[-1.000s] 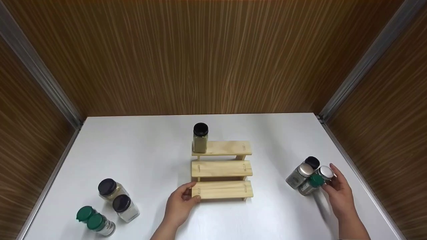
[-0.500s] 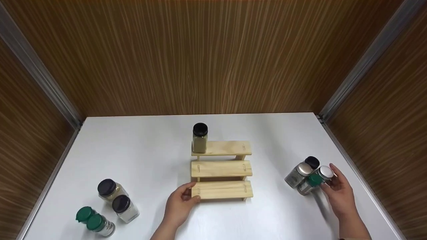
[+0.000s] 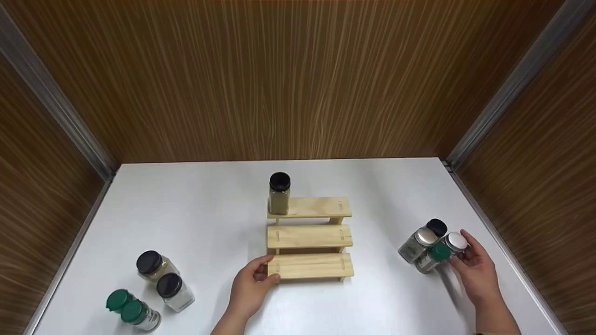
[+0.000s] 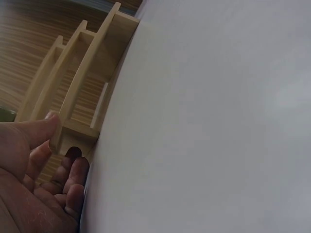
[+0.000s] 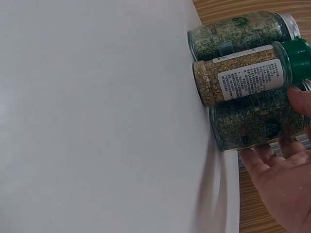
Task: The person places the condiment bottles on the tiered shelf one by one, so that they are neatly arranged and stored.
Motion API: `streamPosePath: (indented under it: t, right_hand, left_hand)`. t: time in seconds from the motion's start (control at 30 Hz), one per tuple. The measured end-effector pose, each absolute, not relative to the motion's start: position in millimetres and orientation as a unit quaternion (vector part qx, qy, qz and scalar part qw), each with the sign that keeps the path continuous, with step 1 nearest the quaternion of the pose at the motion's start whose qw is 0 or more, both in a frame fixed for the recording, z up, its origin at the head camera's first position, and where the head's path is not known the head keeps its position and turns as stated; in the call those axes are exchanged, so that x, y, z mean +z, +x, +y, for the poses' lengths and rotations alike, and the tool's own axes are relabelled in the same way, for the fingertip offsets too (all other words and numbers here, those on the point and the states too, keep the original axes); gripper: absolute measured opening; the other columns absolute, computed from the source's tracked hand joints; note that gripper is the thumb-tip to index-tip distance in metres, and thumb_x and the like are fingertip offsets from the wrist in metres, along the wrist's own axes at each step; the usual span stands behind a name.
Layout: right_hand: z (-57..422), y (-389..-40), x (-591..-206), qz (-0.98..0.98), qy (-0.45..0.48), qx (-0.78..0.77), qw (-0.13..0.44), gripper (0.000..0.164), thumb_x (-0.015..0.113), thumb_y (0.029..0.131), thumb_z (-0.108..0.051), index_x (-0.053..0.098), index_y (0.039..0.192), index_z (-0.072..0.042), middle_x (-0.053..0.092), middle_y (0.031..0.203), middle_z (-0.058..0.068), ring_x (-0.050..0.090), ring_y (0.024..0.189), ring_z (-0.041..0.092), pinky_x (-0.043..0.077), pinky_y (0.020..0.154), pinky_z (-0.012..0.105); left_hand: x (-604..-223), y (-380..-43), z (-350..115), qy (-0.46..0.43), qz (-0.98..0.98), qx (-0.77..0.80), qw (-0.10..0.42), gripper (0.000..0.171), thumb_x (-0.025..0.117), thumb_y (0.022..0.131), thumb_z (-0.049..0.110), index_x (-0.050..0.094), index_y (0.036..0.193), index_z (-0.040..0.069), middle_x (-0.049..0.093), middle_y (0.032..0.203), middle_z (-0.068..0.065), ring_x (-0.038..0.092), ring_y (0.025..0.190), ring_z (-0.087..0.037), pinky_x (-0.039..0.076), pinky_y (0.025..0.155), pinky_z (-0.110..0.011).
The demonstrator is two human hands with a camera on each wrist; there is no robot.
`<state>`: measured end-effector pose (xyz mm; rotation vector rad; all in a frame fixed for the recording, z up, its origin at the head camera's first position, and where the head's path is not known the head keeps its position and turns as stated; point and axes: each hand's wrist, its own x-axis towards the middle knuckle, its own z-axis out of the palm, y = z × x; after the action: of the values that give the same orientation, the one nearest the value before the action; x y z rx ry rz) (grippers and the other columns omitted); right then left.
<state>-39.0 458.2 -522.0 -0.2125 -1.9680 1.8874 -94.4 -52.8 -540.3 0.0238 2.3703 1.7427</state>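
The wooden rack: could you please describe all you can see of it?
The wooden rack is pale and grained, with three plank tiers stepping up toward the back on short supports. Small marks at the top tier's right end are unreadable. It stands upright on the white table. A black-capped jar stands at the top tier's left end; the left hand grips the bottom tier's left end.

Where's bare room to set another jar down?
Bare: the white table between the wooden rack and the right jar cluster; and left of the rack, behind the left jars; the middle shelf; the top shelf right of its jar. Crowded: the right cluster, with the right hand on it, and the bottom shelf where the left hand grips.
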Motion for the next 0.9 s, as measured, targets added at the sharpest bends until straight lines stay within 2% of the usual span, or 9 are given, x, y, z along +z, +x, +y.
streamPosePath:
  t: [0.17,0.27,0.63,0.9]
  right_hand:
    - [458.1,-37.6,-519.9,-0.728,-0.12,0.645,0.199,0.078,0.062,0.088,0.027,0.047,0.158,-0.005,0.063,0.126,-0.027,0.057,0.117,-0.008,0.043,0.096,0.006]
    - [457.6,-37.8,-519.1,-0.725,-0.132,0.645,0.202,0.077,0.063,0.088,0.027,0.049,0.157,-0.005,0.064,0.124,-0.026,0.057,0.117,-0.006,0.044,0.096,0.007]
    - [456.4,-37.2,-522.0,-0.68,-0.129,0.685,0.228,0.073,0.06,0.085,0.032,0.061,0.146,-0.008,0.07,0.118,-0.017,0.062,0.11,0.0,0.05,0.091,0.01]
    - [456.6,-35.0,-522.5,-0.653,-0.104,0.715,0.226,0.074,0.057,0.085,0.034,0.06,0.147,-0.007,0.073,0.119,-0.013,0.068,0.108,-0.001,0.057,0.085,0.016]
  left_hand:
    - [-540.4,-94.8,-52.7,0.006,0.803,0.588,0.1,0.056,0.085,0.089,0.013,0.065,0.14,0.004,0.066,0.109,-0.006,0.063,0.097,-0.019,0.055,0.087,-0.033]
    - [-540.7,-94.9,-52.6,0.005,0.803,0.587,0.099,0.055,0.085,0.089,0.013,0.065,0.14,0.004,0.066,0.109,-0.006,0.063,0.097,-0.019,0.055,0.086,-0.032]
    - [-541.1,-94.5,-52.5,0.006,0.806,0.584,0.092,0.054,0.085,0.088,0.012,0.066,0.139,0.005,0.067,0.107,-0.005,0.063,0.096,-0.019,0.055,0.086,-0.032]
    - [-540.5,-95.1,-53.6,0.006,0.8,0.591,0.107,0.058,0.085,0.089,0.014,0.063,0.142,0.003,0.067,0.109,-0.006,0.063,0.097,-0.019,0.056,0.084,-0.03]
